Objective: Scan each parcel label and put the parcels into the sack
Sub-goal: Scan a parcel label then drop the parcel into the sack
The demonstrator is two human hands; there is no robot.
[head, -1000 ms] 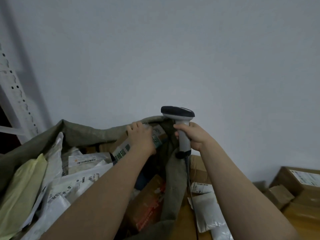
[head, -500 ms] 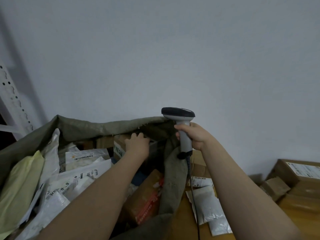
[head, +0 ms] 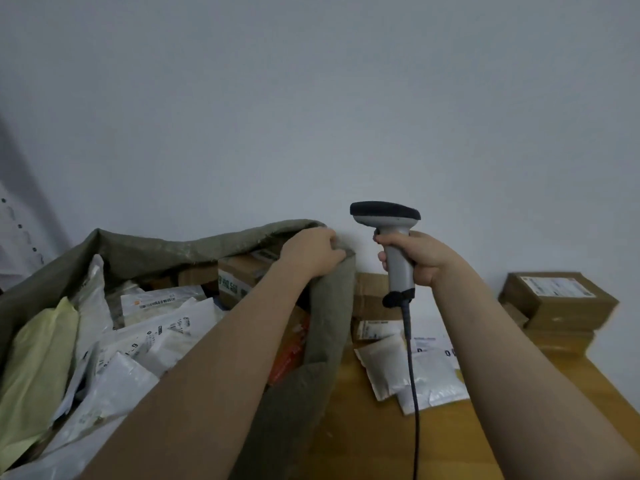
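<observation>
A large olive-green sack (head: 194, 249) stands open on the left, filled with several white and yellow mailer bags and cardboard boxes. My left hand (head: 313, 251) grips the sack's rim at its right corner. A brown box with green print (head: 239, 277) lies inside the sack just left of that hand. My right hand (head: 420, 258) holds a grey handheld barcode scanner (head: 391, 237) upright, its black head on top and its cable (head: 412, 368) hanging down. White mailer parcels (head: 415, 365) lie on the wooden table (head: 381, 441) below the scanner.
Stacked brown cardboard boxes (head: 557, 303), the top one labelled, sit at the table's right end against the wall. Another cardboard box (head: 370, 294) lies behind the mailers. A white perforated shelf upright (head: 17, 233) stands at far left.
My left hand let go of the brown box, which now lies in the sack, and moved right to grip the sack's rim. The scanner stayed roughly where it was.
</observation>
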